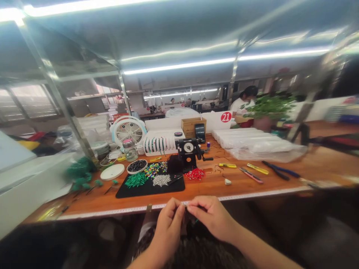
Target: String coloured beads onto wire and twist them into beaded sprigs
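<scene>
My left hand (167, 228) and my right hand (211, 216) meet just below the front edge of the wooden table (252, 186), over my lap. Both have their fingers pinched together at the point where they touch, on something too small to make out. Beyond them lies a black mat (123, 191) with heaps of beads: green beads (135, 179), silver beads (161, 180), mixed coloured beads (154, 169), and red beads (195, 174) just off the mat. A black hand-crank device (189, 152) with a dial stands behind the mat.
A bowl of dark beads (137, 166), a white lid (112, 172), a small fan (128, 130) and a glass jar (129, 149) stand at the left. Pliers and cutters (277, 170) lie at the right, near plastic-wrapped white trays (252, 140). A person (243, 99) sits behind a potted plant (267, 108).
</scene>
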Motion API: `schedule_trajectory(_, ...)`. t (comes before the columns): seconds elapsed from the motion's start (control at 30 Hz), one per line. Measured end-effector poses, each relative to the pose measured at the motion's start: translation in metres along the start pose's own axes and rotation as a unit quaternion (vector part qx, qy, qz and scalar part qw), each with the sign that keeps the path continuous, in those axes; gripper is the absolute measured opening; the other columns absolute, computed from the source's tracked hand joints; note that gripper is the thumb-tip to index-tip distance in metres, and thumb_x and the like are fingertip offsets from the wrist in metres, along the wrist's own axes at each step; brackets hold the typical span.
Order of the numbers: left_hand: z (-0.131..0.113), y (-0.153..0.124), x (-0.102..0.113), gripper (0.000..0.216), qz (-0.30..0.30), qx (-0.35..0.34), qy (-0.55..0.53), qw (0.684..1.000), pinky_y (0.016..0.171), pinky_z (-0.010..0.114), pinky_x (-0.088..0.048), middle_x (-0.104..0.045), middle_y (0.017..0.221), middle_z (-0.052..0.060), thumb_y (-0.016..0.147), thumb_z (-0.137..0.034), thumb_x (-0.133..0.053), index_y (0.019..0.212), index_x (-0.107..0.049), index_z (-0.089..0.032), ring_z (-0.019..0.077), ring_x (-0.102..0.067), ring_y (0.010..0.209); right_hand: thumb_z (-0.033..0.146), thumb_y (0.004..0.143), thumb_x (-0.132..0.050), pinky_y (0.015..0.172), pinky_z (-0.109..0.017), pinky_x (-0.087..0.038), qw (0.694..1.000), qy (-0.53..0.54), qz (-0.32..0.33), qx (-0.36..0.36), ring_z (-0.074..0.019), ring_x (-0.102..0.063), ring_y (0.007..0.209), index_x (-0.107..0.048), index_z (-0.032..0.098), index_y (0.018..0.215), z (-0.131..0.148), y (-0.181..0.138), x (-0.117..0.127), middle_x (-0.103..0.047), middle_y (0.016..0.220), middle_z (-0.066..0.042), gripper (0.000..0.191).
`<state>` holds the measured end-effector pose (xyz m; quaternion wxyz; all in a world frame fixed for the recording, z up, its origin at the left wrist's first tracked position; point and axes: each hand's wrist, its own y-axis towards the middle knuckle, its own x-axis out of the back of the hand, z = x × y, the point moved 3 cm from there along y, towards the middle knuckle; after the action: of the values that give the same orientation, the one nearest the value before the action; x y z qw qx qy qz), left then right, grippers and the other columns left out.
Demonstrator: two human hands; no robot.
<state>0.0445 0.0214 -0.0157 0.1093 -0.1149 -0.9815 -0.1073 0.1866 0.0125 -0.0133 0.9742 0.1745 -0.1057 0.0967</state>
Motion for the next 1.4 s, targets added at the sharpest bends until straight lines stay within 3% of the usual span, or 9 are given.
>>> schedule_trajectory(0.13,-0.001,0.0,0.001,0.03,0.004,-0.007,0.009,1.0,0.05,0.021,-0.03,-0.04,0.055,-0.005,0.086,-0.038,-0.046,0.063,-0.043,-0.019,0.01,-0.036,0.052,0.03,0.084,-0.053,0.065,-0.025,-0.044,1.0,-0.001,0.006,-0.014,-0.0147,-0.056,0.068,-0.063,0.014,0.076,0.0,-0.001,0.004,-0.065,0.072,-0.003,0.021)
schedule_trajectory(0.57,-0.001,0.0,-0.001,0.027,-0.002,-0.036,0.07,0.997,0.05,0.022,-0.03,-0.043,0.056,-0.004,0.085,-0.036,-0.047,0.064,-0.045,-0.019,0.0112,-0.038,0.053,0.03,0.077,-0.061,0.057,-0.024,-0.042,0.996,0.065,-0.009,-0.065,-0.0147,-0.057,0.059,-0.067,0.013,0.067,-0.006,0.002,0.005,-0.065,0.062,-0.003,0.021)
schedule_trajectory(1.07,0.0,0.001,0.003,0.022,-0.002,-0.122,0.16,0.98,0.053,0.023,-0.035,-0.05,0.06,-0.002,0.086,-0.028,-0.043,0.066,-0.048,-0.021,0.0134,-0.045,0.055,0.032,0.078,-0.061,0.058,-0.022,-0.041,0.992,0.098,0.013,-0.075,-0.0119,-0.055,0.061,-0.065,0.013,0.072,-0.008,0.002,0.009,-0.064,0.065,-0.001,0.02)
schedule_trajectory(1.4,0.002,0.003,0.002,0.024,0.008,-0.124,0.18,0.976,0.052,0.023,-0.033,-0.049,0.058,-0.002,0.087,-0.031,-0.042,0.066,-0.047,-0.021,0.0131,-0.044,0.053,0.032,0.076,-0.062,0.055,-0.023,-0.042,0.995,0.069,-0.004,-0.071,-0.0138,-0.057,0.058,-0.068,0.013,0.069,-0.007,0.003,0.009,-0.065,0.06,-0.002,0.021)
